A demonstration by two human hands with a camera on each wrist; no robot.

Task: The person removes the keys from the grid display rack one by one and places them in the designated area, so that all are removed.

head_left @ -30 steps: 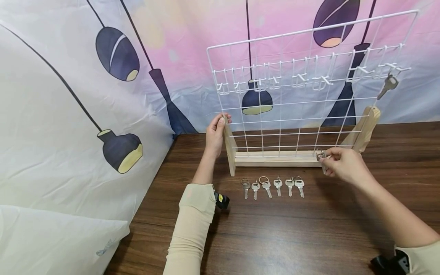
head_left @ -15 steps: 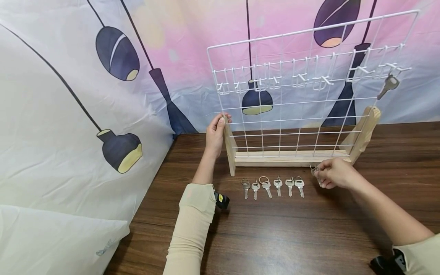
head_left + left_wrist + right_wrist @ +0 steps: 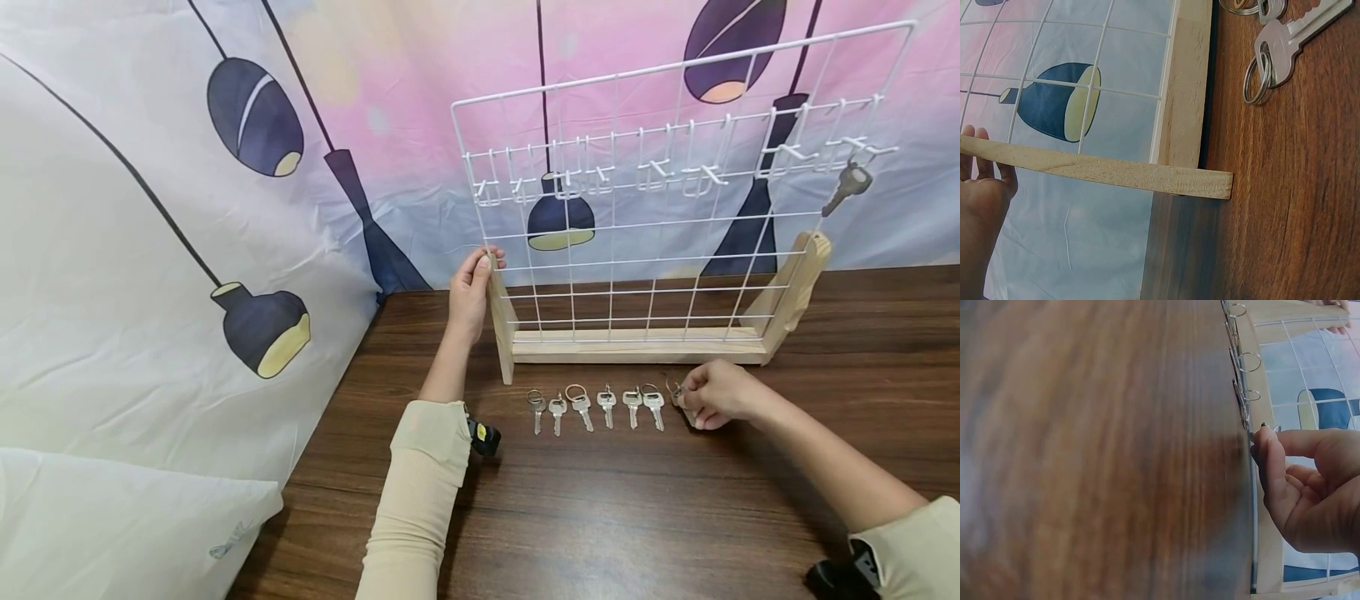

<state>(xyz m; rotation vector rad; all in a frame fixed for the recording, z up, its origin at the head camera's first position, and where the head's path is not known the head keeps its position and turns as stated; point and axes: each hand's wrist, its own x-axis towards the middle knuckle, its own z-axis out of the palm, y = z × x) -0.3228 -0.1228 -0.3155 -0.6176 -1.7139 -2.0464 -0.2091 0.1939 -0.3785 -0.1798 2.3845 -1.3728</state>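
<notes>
A white wire grid rack (image 3: pixel 637 350) on a wooden stand stands on the table. My left hand (image 3: pixel 470 296) grips the top of its left wooden upright (image 3: pixel 1116 173), fingers curled round the edge. My right hand (image 3: pixel 723 396) pinches a key (image 3: pixel 677 395) with a ring, low over the table in front of the rack's base; the fingers hide most of it. Just left of it, several silver keys with rings lie in a row, the nearest key (image 3: pixel 654 402) at the row's right end. Another key (image 3: pixel 851 185) hangs from the rack's rightmost hook.
Several white hooks (image 3: pixel 701 177) line the upper part of the grid. Behind the rack hangs a printed cloth (image 3: pixel 420 83) with lamp drawings. White fabric (image 3: pixel 135 508) covers the left side. The brown wooden table (image 3: pixel 600 517) extends toward me.
My right hand has moved down and slightly left with the key, from the rack's base to the right end of the key row. The left hand has stayed put.
</notes>
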